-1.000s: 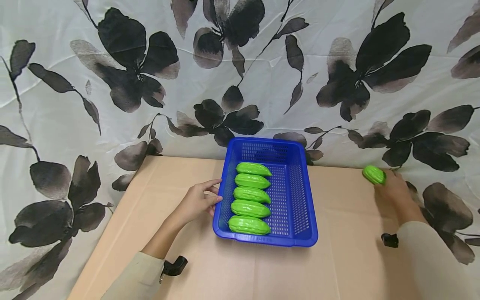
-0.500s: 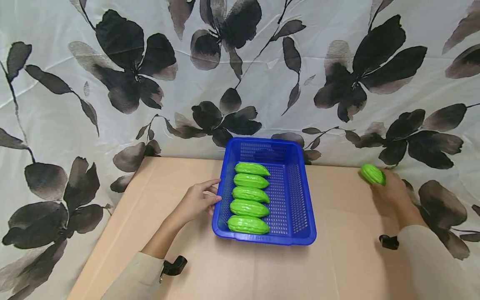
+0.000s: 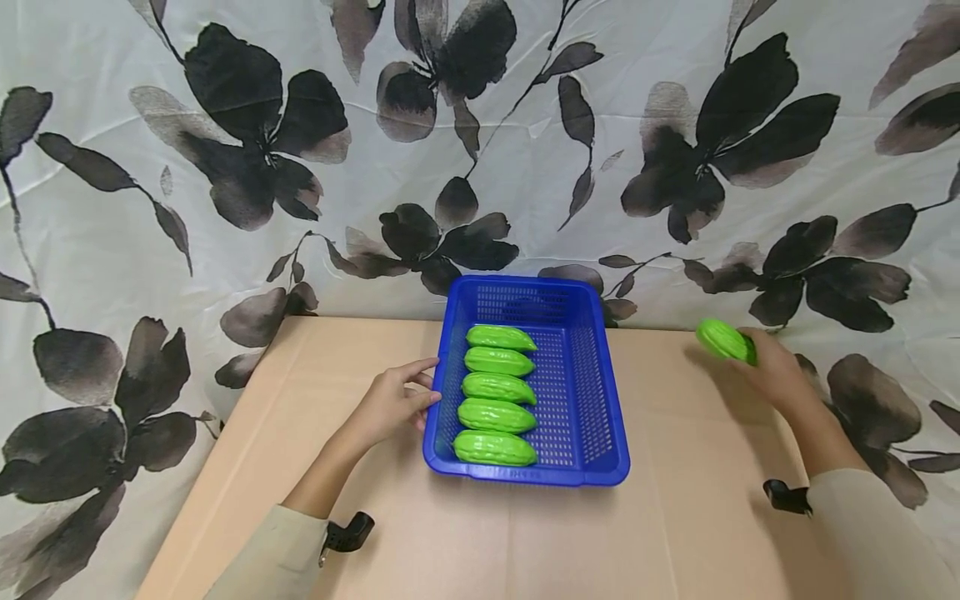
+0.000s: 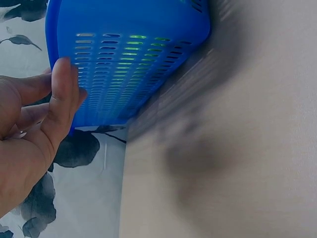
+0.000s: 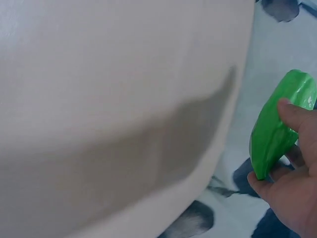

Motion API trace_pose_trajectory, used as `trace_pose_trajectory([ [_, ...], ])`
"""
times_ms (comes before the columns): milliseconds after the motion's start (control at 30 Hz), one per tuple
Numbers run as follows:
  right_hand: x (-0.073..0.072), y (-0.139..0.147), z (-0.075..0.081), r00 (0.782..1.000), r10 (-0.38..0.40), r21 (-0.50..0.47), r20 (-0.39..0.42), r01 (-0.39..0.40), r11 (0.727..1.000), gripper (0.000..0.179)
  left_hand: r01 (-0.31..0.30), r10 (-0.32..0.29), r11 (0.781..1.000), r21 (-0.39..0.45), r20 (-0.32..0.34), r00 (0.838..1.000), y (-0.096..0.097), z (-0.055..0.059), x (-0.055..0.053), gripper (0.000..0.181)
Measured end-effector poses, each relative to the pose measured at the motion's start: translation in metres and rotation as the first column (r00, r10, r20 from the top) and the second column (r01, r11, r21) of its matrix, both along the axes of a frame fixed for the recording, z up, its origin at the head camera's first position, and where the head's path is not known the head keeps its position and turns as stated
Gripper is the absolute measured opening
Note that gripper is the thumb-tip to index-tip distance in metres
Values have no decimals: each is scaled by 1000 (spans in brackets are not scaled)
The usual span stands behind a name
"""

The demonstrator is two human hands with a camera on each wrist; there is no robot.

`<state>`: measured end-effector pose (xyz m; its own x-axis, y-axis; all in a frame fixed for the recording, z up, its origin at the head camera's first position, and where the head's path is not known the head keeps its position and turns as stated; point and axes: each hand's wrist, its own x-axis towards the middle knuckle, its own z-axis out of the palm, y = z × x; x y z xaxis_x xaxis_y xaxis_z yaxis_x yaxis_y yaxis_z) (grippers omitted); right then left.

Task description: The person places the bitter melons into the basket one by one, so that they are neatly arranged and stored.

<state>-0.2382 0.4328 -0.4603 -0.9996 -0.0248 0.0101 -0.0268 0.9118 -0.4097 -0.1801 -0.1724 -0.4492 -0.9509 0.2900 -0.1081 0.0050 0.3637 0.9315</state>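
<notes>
Left hand (image 3: 390,406) rested with relaxed fingers against the blue perforated plastic basket (image 3: 592,400), five bumpy green toy gourds (image 3: 495,387) rowed inside. Right hand (image 3: 768,371) gripped a sixth glossy green plastic gourd (image 3: 722,339) above the tan cardboard tabletop (image 3: 675,517), near its far right edge. It looked light, rigid and slick; mid-body hold was best. Floral cloth backdrop (image 3: 225,167) hung close behind.

Tan cardboard-covered table (image 3: 690,517); blue basket (image 3: 600,417) rests on it, near centre.

Six green gourds (image 3: 724,340), one basket (image 3: 604,417)
</notes>
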Motion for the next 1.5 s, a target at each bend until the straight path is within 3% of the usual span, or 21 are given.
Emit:
trace_pose_trajectory([
  [333, 1, -47, 32, 985, 121, -4, -121, -122, 992, 62, 5, -5, 1000, -1, 6, 1000, -2, -1, 2, 59],
  [500, -3, -73, 48, 985, 144, -21, -92, -146, 989, 64, 6, -6, 1000, 0, 4, 1000, -3, 0, 3, 59],
  [867, -27, -125, 74, 959, 244, 15, -142, -244, 970, 60, 15, -15, 1000, 12, 13, 1000, -3, 1, 3, 59],
  [1200, -53, -176, 98, 943, 324, 37, -78, -322, 946, 59, 14, -14, 1000, 18, 15, 1000, -4, 1, 3, 59],
  [1500, -78, -221, 99, 928, 374, -7, 0, -374, 927, 59, 13, -13, 999, 33, 17, 1000, -3, -2, 2, 59],
])
